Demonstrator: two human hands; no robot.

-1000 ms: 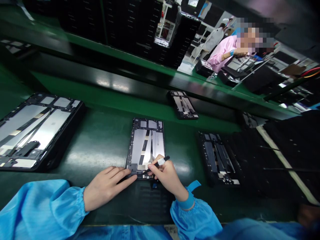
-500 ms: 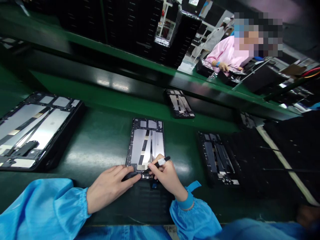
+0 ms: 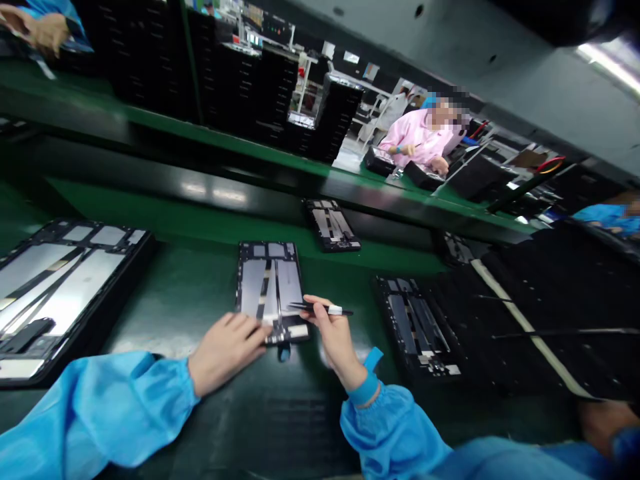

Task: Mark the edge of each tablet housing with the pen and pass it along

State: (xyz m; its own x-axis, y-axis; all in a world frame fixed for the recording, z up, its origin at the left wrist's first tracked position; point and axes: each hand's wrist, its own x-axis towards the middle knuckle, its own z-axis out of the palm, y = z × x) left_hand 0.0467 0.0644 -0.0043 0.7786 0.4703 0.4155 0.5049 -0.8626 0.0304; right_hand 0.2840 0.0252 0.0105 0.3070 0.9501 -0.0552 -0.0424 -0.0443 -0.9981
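The scene is viewed from the person's head, above and behind the left hand (image 3: 227, 350) and right hand (image 3: 336, 337), with the camera faced forward and down, somewhat tilted. Both hands are seen fairly near, the green bench (image 3: 180, 287) around them; well beyond them, a co-worker in pink (image 3: 417, 137) is taken in.

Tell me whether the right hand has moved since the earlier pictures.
Yes. Allowing for the camera's shift, the right hand has moved rightward, closer to the opened device at right, which lies on the bench untouched.
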